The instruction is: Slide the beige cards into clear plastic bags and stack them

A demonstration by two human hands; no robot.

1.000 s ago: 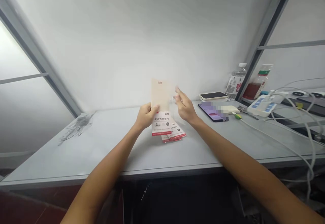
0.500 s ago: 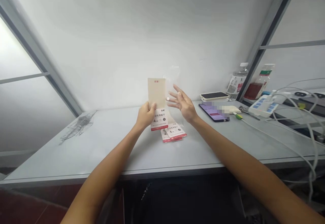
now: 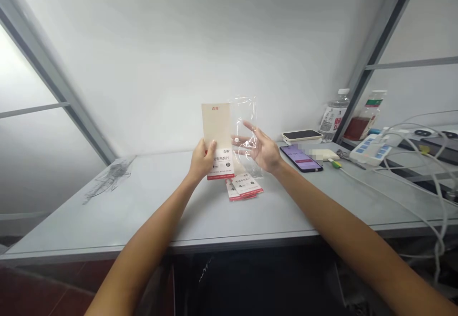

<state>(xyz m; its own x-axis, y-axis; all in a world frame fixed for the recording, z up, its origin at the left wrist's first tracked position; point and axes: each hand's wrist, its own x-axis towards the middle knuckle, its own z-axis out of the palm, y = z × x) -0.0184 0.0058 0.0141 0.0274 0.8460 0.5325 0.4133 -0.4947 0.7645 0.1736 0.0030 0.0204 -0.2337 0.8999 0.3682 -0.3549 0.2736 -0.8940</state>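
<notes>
My left hand grips a cream card with a small red mark at its top and a white, red-edged lower part printed with Chinese characters. The card stands upright above the table. To its right is a clear plastic sleeve, upright and shiny at its edges. My right hand is at the sleeve, fingers stretched apart and seen partly through the film; whether they are inside or behind it I cannot tell. Below both hands, several similar red-edged packets lie overlapping on the table.
On the right are a lit phone, a second phone, a clear bottle, a jar of dark red liquid, a power strip and tangled white cables. Crumpled clear film lies at the left.
The card has shifted slightly left and up in my left hand. The clear sleeve now shows fully spread beside it, and my right hand has moved a little to the right.
</notes>
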